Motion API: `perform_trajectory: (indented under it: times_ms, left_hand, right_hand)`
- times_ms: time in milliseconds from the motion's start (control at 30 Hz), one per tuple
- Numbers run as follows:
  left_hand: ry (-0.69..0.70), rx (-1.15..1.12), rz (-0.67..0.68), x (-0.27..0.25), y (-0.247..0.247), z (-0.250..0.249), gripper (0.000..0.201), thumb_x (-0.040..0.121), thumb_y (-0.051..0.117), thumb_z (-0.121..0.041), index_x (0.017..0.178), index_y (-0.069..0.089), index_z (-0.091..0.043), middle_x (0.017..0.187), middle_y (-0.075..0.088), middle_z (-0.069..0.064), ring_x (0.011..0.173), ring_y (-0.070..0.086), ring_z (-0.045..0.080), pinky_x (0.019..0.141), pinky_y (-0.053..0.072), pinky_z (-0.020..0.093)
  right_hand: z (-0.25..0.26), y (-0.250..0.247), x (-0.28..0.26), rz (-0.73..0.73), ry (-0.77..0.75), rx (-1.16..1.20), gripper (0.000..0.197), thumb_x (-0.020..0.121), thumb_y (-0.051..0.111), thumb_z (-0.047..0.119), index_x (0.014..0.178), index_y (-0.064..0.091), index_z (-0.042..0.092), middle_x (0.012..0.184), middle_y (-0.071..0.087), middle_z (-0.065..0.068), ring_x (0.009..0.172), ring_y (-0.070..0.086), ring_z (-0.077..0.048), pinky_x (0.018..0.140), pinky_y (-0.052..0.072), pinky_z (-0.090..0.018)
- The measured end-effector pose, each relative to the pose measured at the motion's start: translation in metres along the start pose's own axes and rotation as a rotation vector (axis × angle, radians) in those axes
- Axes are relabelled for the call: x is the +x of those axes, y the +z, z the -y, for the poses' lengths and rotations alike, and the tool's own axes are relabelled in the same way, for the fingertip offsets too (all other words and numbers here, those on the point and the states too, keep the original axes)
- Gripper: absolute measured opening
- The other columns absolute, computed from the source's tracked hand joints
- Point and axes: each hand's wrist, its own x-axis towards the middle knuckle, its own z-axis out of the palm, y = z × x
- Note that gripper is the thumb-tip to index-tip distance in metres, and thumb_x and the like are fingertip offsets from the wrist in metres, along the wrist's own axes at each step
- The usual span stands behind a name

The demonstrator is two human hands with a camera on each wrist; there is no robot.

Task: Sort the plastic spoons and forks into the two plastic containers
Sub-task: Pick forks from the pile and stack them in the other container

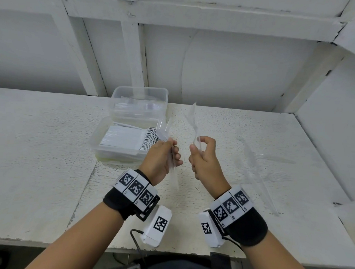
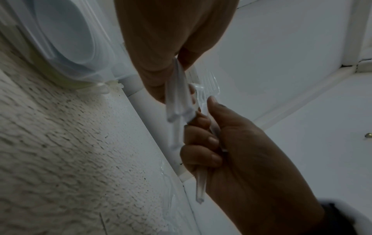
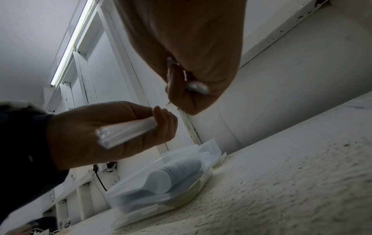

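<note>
Two clear plastic containers sit side by side at mid-table. The near container (image 1: 96, 140) holds a dense row of stacked spoons (image 3: 171, 174). The far container (image 1: 113, 96) holds clear cutlery of a kind I cannot make out. My left hand (image 1: 173, 152) grips a bundle of clear utensils (image 1: 162, 131) just right of the near container, heads up, handles (image 3: 124, 133) sticking out below the palm. My right hand (image 1: 198, 145), close beside it, holds clear forks (image 1: 191, 114) upright, tines (image 2: 209, 82) showing.
Several loose clear utensils (image 1: 252, 167) lie on the rough white tabletop (image 1: 41, 159) to the right of my hands. A white panelled wall (image 1: 215, 65) rises behind, and a side wall (image 1: 334, 119) closes off the right end. The front table edge (image 1: 48, 242) runs below my wrists.
</note>
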Motion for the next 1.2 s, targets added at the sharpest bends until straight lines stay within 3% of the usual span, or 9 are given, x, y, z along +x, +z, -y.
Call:
perform_trajectory:
  times_ms: [200, 400, 567, 700, 833, 933, 1033, 1133, 1200]
  left_hand:
    - [0.044, 0.002, -0.024, 0.0, 0.004, 0.002, 0.023, 0.102, 0.031, -0.019, 0.086, 0.044, -0.009, 0.06, 0.054, 0.005, 0.047, 0.052, 0.013, 0.048, 0.048, 0.023]
    - [0.102, -0.051, -0.018, 0.006, 0.004, 0.002, 0.026, 0.103, 0.031, -0.022, 0.095, 0.049, -0.004, 0.09, 0.066, 0.013, 0.074, 0.066, 0.018, 0.069, 0.056, 0.03]
    - [0.078, -0.121, 0.007, 0.005, 0.005, -0.002, 0.016, 0.101, 0.037, -0.016, 0.097, 0.049, -0.006, 0.096, 0.067, 0.015, 0.074, 0.067, 0.019, 0.065, 0.058, 0.029]
    - [0.077, -0.085, 0.029, 0.006, 0.006, 0.0, 0.019, 0.1, 0.038, -0.013, 0.108, 0.049, 0.0, 0.094, 0.063, 0.014, 0.074, 0.062, 0.02, 0.06, 0.055, 0.029]
    - [0.072, -0.066, 0.028, 0.007, 0.008, 0.0, 0.021, 0.101, 0.036, -0.014, 0.092, 0.052, -0.004, 0.078, 0.058, 0.008, 0.063, 0.057, 0.014, 0.055, 0.049, 0.023]
    - [0.066, -0.073, 0.005, 0.009, 0.007, 0.001, 0.016, 0.1, 0.035, -0.012, 0.097, 0.049, -0.005, 0.075, 0.055, 0.007, 0.061, 0.055, 0.013, 0.053, 0.048, 0.022]
    - [0.081, -0.111, -0.083, 0.013, 0.004, 0.0, 0.013, 0.099, 0.035, -0.009, 0.092, 0.046, -0.007, 0.075, 0.053, 0.006, 0.065, 0.056, 0.015, 0.055, 0.051, 0.025]
    - [0.13, -0.174, -0.159, 0.02, -0.001, -0.009, 0.008, 0.099, 0.036, -0.01, 0.101, 0.043, -0.007, 0.074, 0.051, 0.004, 0.067, 0.055, 0.015, 0.063, 0.049, 0.028]
    - [0.145, -0.204, -0.186, 0.023, -0.004, -0.016, 0.009, 0.099, 0.037, -0.011, 0.095, 0.045, -0.009, 0.07, 0.048, 0.003, 0.065, 0.051, 0.015, 0.065, 0.047, 0.03]
  right_hand:
    - [0.003, 0.003, -0.003, 0.045, 0.043, 0.093, 0.004, 0.098, 0.043, 0.026, 0.102, 0.04, 0.026, 0.07, 0.046, 0.0, 0.038, 0.036, -0.002, 0.035, 0.027, -0.016]
    - [0.001, 0.005, -0.008, 0.109, 0.057, 0.126, 0.011, 0.099, 0.041, 0.025, 0.094, 0.052, 0.025, 0.069, 0.047, 0.0, 0.046, 0.047, -0.009, 0.038, 0.04, -0.022]
    - [-0.002, 0.005, -0.007, 0.067, 0.02, 0.087, 0.02, 0.101, 0.037, 0.023, 0.093, 0.055, 0.02, 0.066, 0.05, 0.002, 0.044, 0.045, -0.008, 0.038, 0.037, -0.021]
    - [-0.006, 0.009, -0.007, 0.039, -0.045, -0.083, 0.019, 0.1, 0.039, 0.025, 0.108, 0.055, 0.022, 0.069, 0.051, 0.004, 0.047, 0.046, -0.008, 0.041, 0.041, -0.022]
    - [-0.007, 0.009, -0.007, 0.045, -0.234, -0.407, 0.024, 0.1, 0.038, 0.025, 0.115, 0.054, 0.016, 0.069, 0.054, 0.01, 0.056, 0.054, -0.014, 0.056, 0.048, -0.034]
    - [-0.009, 0.008, -0.004, 0.043, -0.27, -0.571, 0.027, 0.1, 0.035, 0.029, 0.116, 0.052, 0.014, 0.077, 0.062, -0.001, 0.065, 0.06, -0.022, 0.065, 0.049, -0.04]
    - [-0.009, 0.007, -0.004, 0.035, -0.249, -0.505, 0.021, 0.101, 0.034, 0.028, 0.11, 0.048, 0.015, 0.076, 0.063, -0.001, 0.061, 0.063, -0.021, 0.064, 0.051, -0.042]
    - [-0.01, 0.004, -0.005, 0.006, -0.192, -0.317, 0.012, 0.101, 0.033, 0.027, 0.101, 0.042, 0.02, 0.078, 0.062, 0.006, 0.06, 0.064, -0.014, 0.06, 0.052, -0.035]
    - [-0.012, 0.002, -0.003, -0.091, -0.157, -0.141, 0.012, 0.101, 0.034, 0.023, 0.094, 0.044, 0.019, 0.079, 0.059, 0.006, 0.068, 0.063, -0.01, 0.062, 0.051, -0.028]
